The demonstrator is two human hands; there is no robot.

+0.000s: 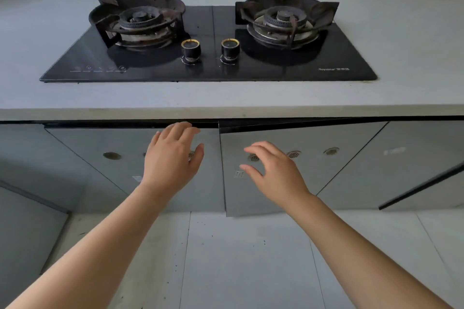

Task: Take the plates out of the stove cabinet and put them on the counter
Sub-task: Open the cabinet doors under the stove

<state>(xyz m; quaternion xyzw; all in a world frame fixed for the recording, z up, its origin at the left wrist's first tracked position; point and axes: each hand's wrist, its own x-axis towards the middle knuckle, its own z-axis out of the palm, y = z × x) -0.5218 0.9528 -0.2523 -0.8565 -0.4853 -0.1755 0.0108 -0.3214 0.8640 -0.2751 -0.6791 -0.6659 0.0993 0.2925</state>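
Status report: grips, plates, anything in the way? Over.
Left grip open, at top edge of left cabinet door. Right grip open, before right cabinet door, slightly ajar. Plates not in view; doors in the way.

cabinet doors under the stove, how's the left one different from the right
The left door sits shut and flush; the right door stands slightly ajar, its inner edge jutting forward. The left hand reaches toward the left door's top edge; the right hand hovers before the right door's vents. Both are glossy grey with round vents.
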